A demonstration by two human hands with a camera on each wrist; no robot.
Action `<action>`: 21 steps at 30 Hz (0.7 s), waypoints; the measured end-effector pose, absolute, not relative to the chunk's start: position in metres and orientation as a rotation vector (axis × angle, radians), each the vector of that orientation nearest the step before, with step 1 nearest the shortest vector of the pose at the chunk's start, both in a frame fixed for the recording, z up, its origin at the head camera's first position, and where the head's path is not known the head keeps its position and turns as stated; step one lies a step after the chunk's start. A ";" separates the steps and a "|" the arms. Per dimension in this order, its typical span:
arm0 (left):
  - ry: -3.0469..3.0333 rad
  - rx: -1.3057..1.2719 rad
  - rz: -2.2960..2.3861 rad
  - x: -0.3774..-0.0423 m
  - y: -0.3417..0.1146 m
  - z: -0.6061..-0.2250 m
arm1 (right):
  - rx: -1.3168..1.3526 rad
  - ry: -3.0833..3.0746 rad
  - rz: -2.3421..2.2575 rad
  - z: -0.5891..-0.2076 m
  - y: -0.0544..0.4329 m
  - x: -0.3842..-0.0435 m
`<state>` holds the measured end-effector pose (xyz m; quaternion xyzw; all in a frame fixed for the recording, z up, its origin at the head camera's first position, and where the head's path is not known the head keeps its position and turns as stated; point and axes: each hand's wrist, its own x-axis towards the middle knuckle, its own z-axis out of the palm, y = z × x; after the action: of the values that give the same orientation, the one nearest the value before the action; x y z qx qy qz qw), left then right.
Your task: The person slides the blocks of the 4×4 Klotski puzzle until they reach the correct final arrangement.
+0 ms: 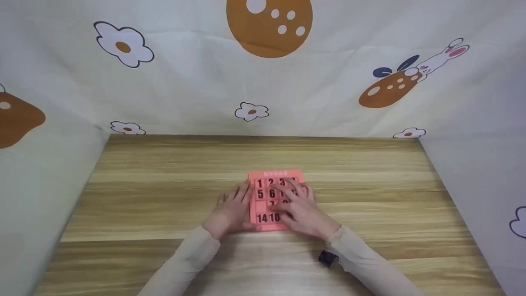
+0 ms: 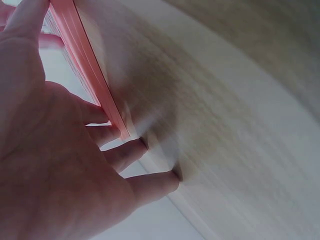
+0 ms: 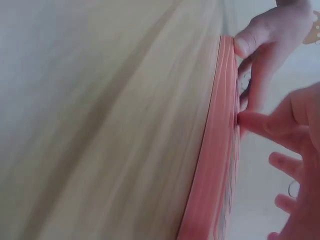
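Note:
A pink number sliding puzzle (image 1: 265,227) with black numerals lies flat on the table. In its third row, left of the 7, a tile-free slot shows. My left hand (image 1: 230,211) rests along its left side, thumb at the near left corner; the left wrist view shows this hand (image 2: 65,165) with some fingertips against the frame's edge and others on the tabletop. My right hand (image 1: 306,213) lies spread over the right part, a finger touching around the 7 and hiding several tiles. In the right wrist view one finger of that hand (image 3: 300,130) touches the puzzle's top (image 3: 212,145).
The wood-grain table (image 1: 156,172) extends around the puzzle. Pale cloth walls (image 1: 185,74) with flower and rabbit prints enclose its back and sides. A small black object (image 1: 328,258) sits by the right cuff.

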<state>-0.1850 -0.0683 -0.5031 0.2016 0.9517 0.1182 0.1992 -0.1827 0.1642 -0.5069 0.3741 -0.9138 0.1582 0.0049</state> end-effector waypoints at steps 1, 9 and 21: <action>2.662 0.563 0.330 -0.185 -0.068 -0.503 | 1.150 -2.848 0.513 -0.507 0.166 -0.183; 2.666 0.556 0.332 -0.184 -0.068 -0.503 | 1.124 -2.898 0.512 -0.508 0.156 -0.190; 2.665 0.555 0.312 -0.185 -0.067 -0.503 | 1.260 -2.905 0.556 -0.510 0.158 -0.190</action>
<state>-0.1847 -0.0670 -0.5033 0.1986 0.9531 0.1115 0.1994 -0.1900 0.1576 -0.5101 0.3916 -0.9030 0.1727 -0.0368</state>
